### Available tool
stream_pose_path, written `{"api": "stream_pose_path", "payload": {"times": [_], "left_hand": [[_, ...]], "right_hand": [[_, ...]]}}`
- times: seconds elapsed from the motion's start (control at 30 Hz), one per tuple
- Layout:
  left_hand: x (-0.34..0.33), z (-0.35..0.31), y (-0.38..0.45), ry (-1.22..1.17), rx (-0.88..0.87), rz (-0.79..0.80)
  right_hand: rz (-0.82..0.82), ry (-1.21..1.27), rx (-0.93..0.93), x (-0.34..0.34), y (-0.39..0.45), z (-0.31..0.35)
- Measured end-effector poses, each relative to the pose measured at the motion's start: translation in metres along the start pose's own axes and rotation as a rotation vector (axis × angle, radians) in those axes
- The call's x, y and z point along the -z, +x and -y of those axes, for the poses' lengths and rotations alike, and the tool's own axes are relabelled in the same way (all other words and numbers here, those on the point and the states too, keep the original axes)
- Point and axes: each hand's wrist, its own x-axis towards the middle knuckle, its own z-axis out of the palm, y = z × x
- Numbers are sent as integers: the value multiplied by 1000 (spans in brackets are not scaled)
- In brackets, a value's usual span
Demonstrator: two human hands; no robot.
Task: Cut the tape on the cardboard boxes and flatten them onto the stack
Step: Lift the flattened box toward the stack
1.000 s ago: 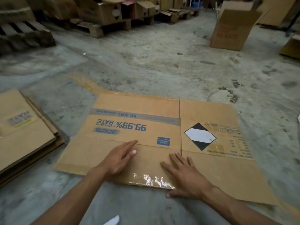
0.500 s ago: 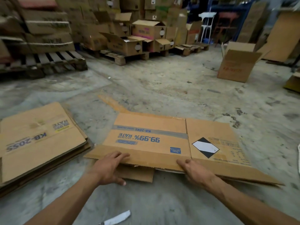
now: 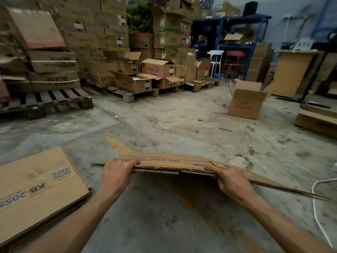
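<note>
Both hands, left hand and right hand, grip the flattened box at its near edge, mid-frame; it looks light but floppy, so wide-spaced grips suit

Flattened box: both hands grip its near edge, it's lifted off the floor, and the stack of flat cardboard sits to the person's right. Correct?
Not quite. The head view shows the stack of flat cardboard on the person's left, not the right. The rest holds: the left hand and right hand grip the near edge of the flattened box, held off the floor.
</note>
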Motion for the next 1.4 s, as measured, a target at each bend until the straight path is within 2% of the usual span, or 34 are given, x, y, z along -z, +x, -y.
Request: {"api": "stream_pose_path", "payload": {"times": [0.2,0.37,0.6,0.8,0.9,0.97,1.03,1.2,1.3,1.4], "left_hand": [[78,53,22,69,18,-195],[118,128,-24,141,165,-183],[166,253,-153,349,394,-181],[172,334,-294,371,716,-134],[153,367,-357,320,931,-108],[134,389,-394,211,1095,-59],[115,403,-427,144,1152,18],[49,417,-499,-151,1145,374],[15,420,-519,-263,1163,379],[0,431,-517,-303,1165,365]], "right_hand": [[-178,92,64,23,38,36],[-274,133,250,26,91,109],[-285,196,549,5,157,283],[-247,225,887,-40,182,453],[-229,249,985,-72,171,531],[-185,250,986,-102,158,574],[-97,211,984,-132,142,604],[410,-6,860,-215,99,633],[534,-3,789,-246,81,639],[589,15,790,-257,91,644]]}}
